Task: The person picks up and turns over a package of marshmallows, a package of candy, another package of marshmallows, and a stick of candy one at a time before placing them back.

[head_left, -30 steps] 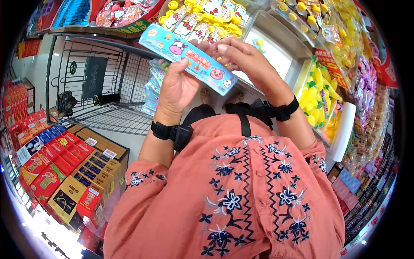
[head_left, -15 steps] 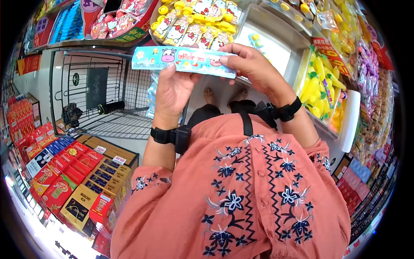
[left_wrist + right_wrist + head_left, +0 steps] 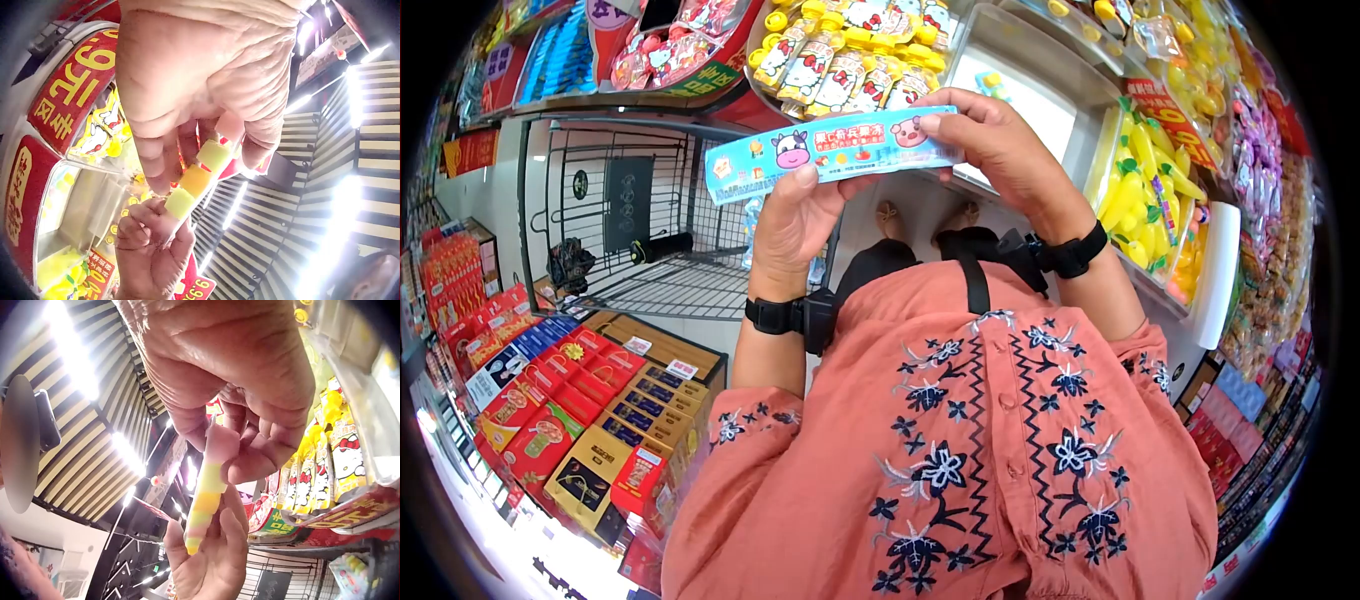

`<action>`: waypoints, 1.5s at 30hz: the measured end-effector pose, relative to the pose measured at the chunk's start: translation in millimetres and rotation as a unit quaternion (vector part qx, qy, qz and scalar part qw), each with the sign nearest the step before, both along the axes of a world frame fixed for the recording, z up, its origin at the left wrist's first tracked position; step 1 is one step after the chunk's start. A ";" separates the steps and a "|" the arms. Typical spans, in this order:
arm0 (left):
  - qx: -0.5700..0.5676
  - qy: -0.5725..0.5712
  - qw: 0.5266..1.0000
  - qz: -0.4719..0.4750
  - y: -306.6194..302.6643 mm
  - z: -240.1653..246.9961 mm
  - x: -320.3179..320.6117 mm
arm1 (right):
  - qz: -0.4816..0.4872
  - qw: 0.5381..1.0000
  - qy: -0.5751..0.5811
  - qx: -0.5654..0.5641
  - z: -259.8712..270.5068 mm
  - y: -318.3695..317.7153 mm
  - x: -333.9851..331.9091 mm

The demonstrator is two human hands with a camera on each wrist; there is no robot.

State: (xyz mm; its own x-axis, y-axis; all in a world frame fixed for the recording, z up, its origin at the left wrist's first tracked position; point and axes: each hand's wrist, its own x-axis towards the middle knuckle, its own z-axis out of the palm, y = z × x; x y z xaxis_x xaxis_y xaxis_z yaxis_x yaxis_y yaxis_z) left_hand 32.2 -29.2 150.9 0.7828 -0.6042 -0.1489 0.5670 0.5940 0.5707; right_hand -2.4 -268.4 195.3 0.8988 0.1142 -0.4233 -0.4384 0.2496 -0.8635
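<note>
A long jelly cup pack [image 3: 750, 165] with a light blue printed cover, a cow and a pig on it, is held across both hands in the head view. My left hand [image 3: 795, 230] grips its lower edge left of the middle, thumb on the printed face and fingers behind. With thumb and fingers my right hand [image 3: 1005, 150] pinches the right end. From behind, the left wrist view shows pastel jelly cups [image 3: 195, 178] in a row, pink, green and orange. The right wrist view has the same cups [image 3: 205, 503] edge-on between the hands.
A wire shopping cart [image 3: 628, 200] stands left, with similar blue packs inside. Ahead lie yellow-capped Hello Kitty pouches [image 3: 808, 75] and a clear bin [image 3: 980, 45] holding one small pack. Yellow fruit-shaped packs [image 3: 1135, 200] fill a bin at right. Stacked gift boxes [image 3: 600, 460] stand lower left.
The pack has turned from sloping down to the right to rising slightly rightward. My right hand has gone from loose fingers over it to pinching its right end.
</note>
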 end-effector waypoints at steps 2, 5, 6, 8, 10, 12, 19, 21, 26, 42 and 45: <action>-0.002 -0.010 1.000 -0.012 -0.4 0.0 -1.5 | -0.016 1.000 -0.007 -0.005 -0.6 -1.3 1.1; -0.002 -0.023 0.999 -0.030 0.2 -2.1 -3.2 | -0.032 0.999 -0.020 0.005 -7.0 -4.6 4.5; 0.001 -0.024 0.999 -0.031 -0.1 -1.9 -4.0 | -0.034 0.999 -0.020 0.009 -9.7 -5.4 5.5; 0.005 -0.027 0.999 -0.031 -0.7 -1.6 -5.7 | -0.037 0.999 -0.018 0.016 -11.1 -5.7 4.2; 0.010 -0.032 0.999 -0.030 -0.9 -1.9 -6.4 | -0.040 0.999 -0.013 0.021 -11.3 -5.1 2.8; 0.013 -0.035 0.999 -0.033 0.1 -3.3 -7.6 | -0.050 0.998 -0.010 0.024 -12.1 -4.0 1.0; 0.019 -0.037 0.999 -0.030 3.5 -1.5 -10.1 | -0.048 0.998 -0.006 0.027 -15.9 -1.4 -1.1; 0.019 -0.035 0.999 -0.027 3.3 -2.2 -11.1 | -0.048 0.998 -0.007 0.026 -17.8 -1.6 -1.3; 0.019 -0.037 0.999 -0.029 6.3 -1.9 -10.6 | -0.049 0.998 -0.005 0.025 -16.6 1.5 -2.2; 0.063 -0.070 0.994 -0.061 13.6 -9.2 -9.7 | -0.042 0.999 -0.012 0.011 -11.1 4.9 5.2; 0.063 -0.067 0.994 -0.061 13.4 -9.4 -9.9 | -0.044 0.999 -0.018 0.002 -13.1 6.0 9.2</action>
State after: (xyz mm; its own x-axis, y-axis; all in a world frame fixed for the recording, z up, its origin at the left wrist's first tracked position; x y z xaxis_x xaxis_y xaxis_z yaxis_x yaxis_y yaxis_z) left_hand 22.4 -15.9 141.5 0.7230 -0.6787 -0.1293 0.5442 0.4441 0.7118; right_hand 6.8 -262.4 182.1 0.9203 0.0346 -0.3898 -0.3825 0.2893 -0.8775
